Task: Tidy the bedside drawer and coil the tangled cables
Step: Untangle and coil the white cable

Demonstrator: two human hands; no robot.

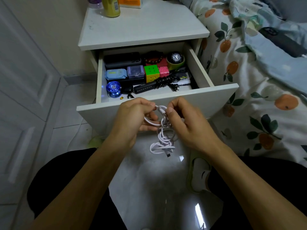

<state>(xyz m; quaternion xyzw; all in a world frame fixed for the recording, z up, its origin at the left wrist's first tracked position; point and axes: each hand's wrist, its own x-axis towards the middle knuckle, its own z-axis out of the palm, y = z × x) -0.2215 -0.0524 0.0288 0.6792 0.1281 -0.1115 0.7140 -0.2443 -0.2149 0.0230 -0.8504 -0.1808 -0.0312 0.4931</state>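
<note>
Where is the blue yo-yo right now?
In the head view, the blue yo-yo sits in the open drawer's front left corner, just left of a small black case and in front of the wipes packet.

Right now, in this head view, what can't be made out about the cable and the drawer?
- White cable: how its loops cross is unclear; the left hand and right hand hide its upper part.
- Drawer: its front panel hides the nearest strip of contents.
- Bottles on the nightstand: tops cut off by the frame's upper edge.
</note>
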